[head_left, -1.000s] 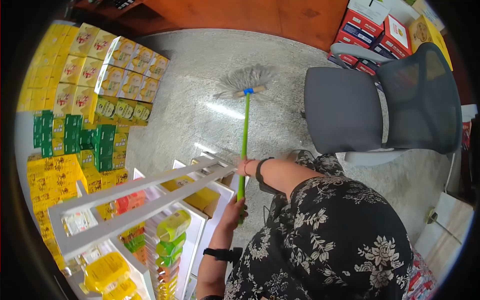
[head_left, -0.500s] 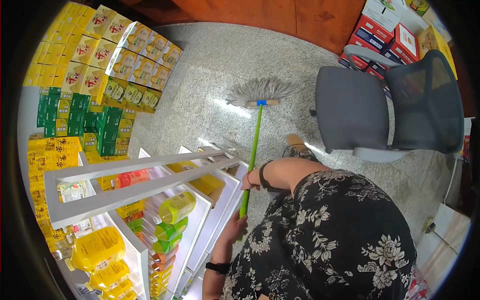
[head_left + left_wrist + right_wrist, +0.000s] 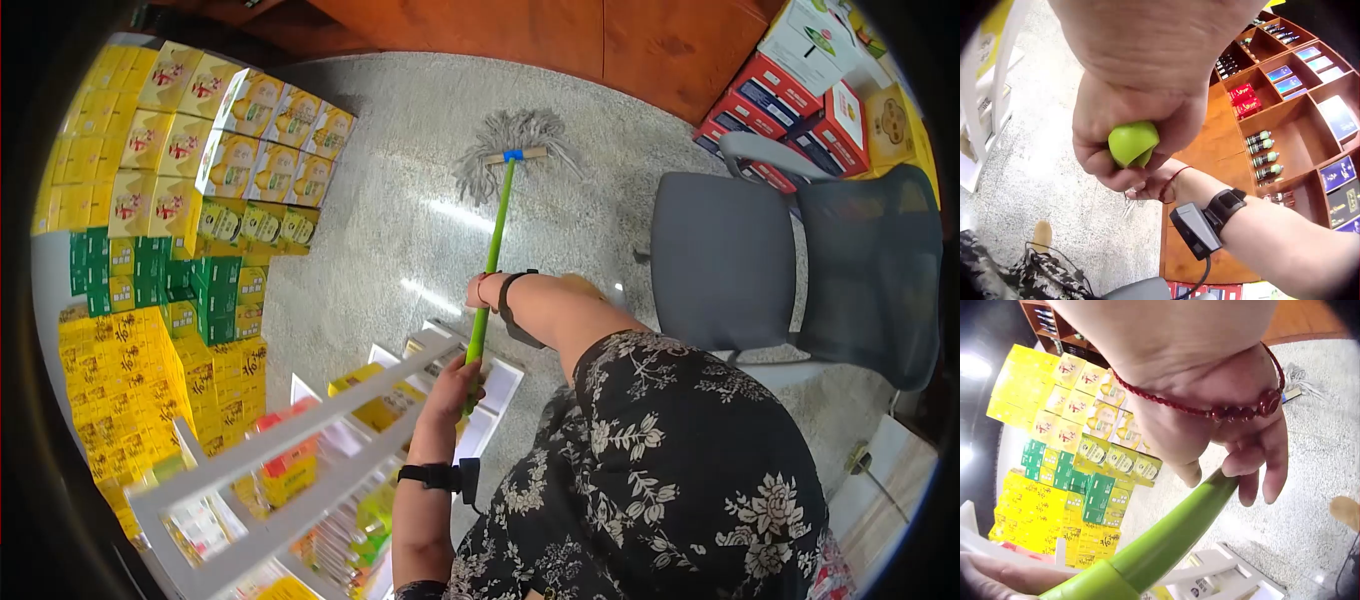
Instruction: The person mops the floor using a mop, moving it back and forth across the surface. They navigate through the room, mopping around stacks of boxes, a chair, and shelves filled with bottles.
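Note:
A string mop with a green handle, a blue clamp and grey strands lies with its head on the speckled floor ahead. My left hand grips the near end of the handle; the left wrist view shows its green butt poking out of the curled fingers. Farther up, my right hand holds the shaft. From the right wrist view, the shaft passes between that hand's thumb and bent fingers. The mop's strands fan out beyond and beside the clamp.
A white shelf rack with bottles and packs stands close by my left arm. Stacked yellow and green cartons line the left. A grey office chair is on the right, before red boxes. A wooden cabinet closes the far side.
The mop head came nearer half a second ago and is now pushed out again, strands trailing down at both sides. Both hands moved forward with the handle, keeping their hold. The view shifted too.

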Tool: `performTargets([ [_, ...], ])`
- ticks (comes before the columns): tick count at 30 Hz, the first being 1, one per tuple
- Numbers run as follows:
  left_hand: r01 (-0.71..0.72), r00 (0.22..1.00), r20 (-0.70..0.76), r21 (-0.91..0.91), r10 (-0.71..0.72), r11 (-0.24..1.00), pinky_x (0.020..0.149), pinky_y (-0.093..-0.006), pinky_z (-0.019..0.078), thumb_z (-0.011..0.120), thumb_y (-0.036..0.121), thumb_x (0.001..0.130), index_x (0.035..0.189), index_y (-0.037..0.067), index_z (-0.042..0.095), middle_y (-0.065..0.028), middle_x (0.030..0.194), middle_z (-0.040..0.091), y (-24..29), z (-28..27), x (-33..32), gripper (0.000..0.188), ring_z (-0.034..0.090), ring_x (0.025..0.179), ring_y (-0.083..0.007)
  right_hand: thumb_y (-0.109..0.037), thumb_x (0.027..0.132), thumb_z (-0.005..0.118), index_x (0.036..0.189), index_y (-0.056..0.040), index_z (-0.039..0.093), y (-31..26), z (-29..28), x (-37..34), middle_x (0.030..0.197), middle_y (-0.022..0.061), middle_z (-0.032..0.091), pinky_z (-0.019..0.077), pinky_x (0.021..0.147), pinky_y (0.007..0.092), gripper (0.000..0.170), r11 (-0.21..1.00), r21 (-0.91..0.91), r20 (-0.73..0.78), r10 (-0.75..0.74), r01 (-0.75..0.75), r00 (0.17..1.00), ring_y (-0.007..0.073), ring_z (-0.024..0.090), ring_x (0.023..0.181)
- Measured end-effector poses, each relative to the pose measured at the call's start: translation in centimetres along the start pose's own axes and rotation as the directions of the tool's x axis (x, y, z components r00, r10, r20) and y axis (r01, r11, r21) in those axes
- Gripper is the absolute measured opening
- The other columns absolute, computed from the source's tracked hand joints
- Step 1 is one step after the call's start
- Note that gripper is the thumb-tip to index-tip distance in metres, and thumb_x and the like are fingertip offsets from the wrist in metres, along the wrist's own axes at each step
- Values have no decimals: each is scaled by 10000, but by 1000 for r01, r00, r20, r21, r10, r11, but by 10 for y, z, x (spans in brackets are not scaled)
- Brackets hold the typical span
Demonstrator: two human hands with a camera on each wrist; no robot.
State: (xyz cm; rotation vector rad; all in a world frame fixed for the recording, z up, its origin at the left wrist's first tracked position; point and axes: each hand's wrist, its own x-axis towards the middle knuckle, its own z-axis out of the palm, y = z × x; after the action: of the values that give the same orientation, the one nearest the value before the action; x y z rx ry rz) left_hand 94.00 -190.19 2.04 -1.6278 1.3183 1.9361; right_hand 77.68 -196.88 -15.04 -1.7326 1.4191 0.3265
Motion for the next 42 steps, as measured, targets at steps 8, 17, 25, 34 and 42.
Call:
performTargets([
  [8, -58, 998, -29, -100, 55, 993, 506, -259, 434, 487, 233, 873, 1008, 29, 477, -52, 738, 488, 137, -2, 107, 246, 483, 591, -139, -140, 784, 481, 1004, -49, 624, 161, -26, 213, 983, 123, 614, 500, 670, 388, 278, 808, -587, -81, -11, -39, 997, 248, 604, 859],
  [17, -47, 999, -7, -211, 46, 976, 471, -254, 423, 478, 248, 879, 978, 46, 470, -56, 731, 481, 193, -1, 142, 226, 474, 537, -149, -131, 782, 508, 971, -52, 641, 176, -124, 129, 975, 123, 621, 507, 682, 363, 244, 984, -7, -54, 176, -177, 983, 267, 614, 824],
  [25, -34, 999, -4, -180, 34, 983, 482, -245, 430, 480, 236, 881, 1022, 48, 462, -53, 740, 478, 132, -14, 92, 236, 473, 546, -139, -142, 734, 552, 901, -87, 652, 93, -97, 83, 797, 83, 632, 422, 409, 395, 203, 991, -77, -19, 104, -105, 994, 246, 595, 606],
  [34, -11, 995, -95, -183, -7, 983, 477, -244, 428, 469, 202, 886, 1152, 33, 434, -43, 737, 473, -9, -16, -11, 317, 471, 551, -124, -326, 803, 463, 959, -61, 618, -28, -47, -15, 863, 123, 641, 495, 591, 394, 345, 992, 45, 207, -124, 117, 970, 236, 628, 773],
  [42, 8, 994, -105, -241, -34, 971, 483, -238, 418, 500, 211, 868, 1195, 61, 411, -5, 715, 452, -101, -2, -92, 370, 433, 551, -85, -431, 831, 411, 976, -35, 610, -107, -15, -77, 718, 109, 651, 503, 628, 357, 467, 984, 159, 466, -151, 86, 872, 198, 637, 619],
])
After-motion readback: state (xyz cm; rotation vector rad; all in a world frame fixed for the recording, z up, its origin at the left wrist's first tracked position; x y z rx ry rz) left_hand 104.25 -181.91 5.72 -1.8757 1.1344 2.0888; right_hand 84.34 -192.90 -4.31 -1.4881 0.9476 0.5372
